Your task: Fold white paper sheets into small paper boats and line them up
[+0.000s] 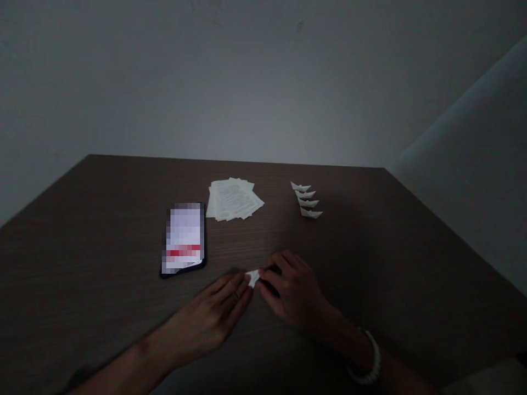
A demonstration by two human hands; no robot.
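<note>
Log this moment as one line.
left hand: holds small folded paper | right hand: holds same paper | table: four paper boats, pile of printed sheets, lit smartphone

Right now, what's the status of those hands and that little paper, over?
Left hand, right hand: both on small white paper, partly covering it. Phone, paper sheets, four paper boats farther off, none in the way.

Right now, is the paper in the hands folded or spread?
Folded, it seems: the white paper between left hand and right hand shows angled edges and a crease; fingers hide part.
</note>
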